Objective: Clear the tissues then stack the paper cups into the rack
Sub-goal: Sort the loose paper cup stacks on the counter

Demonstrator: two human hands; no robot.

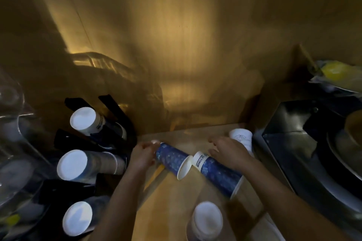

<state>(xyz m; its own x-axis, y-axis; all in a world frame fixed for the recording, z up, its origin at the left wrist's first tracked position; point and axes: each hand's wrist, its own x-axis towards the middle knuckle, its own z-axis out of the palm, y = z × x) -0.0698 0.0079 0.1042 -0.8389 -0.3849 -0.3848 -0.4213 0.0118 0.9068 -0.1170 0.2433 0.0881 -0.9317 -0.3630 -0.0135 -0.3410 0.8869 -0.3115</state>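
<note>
A blue patterned paper cup [173,159] lies on its side on the wooden counter [176,201], mouth toward me. My left hand [143,155] grips its closed base end. A second stack of blue cups [217,172] lies beside it on the right, and my right hand [228,150] rests over its upper end with fingers spread. A white cup [242,139] stands just behind that hand. The black cup rack [78,139] on the left holds three stacks [84,120] [73,164] [78,218] with white bases facing me. No tissues are visible.
An upside-down stack of white cups [207,219] stands at the near edge of the counter. A dark metal box [293,133] with plates [342,158] fills the right side. Glassware [11,143] sits at far left. A wooden wall [176,45] closes the back.
</note>
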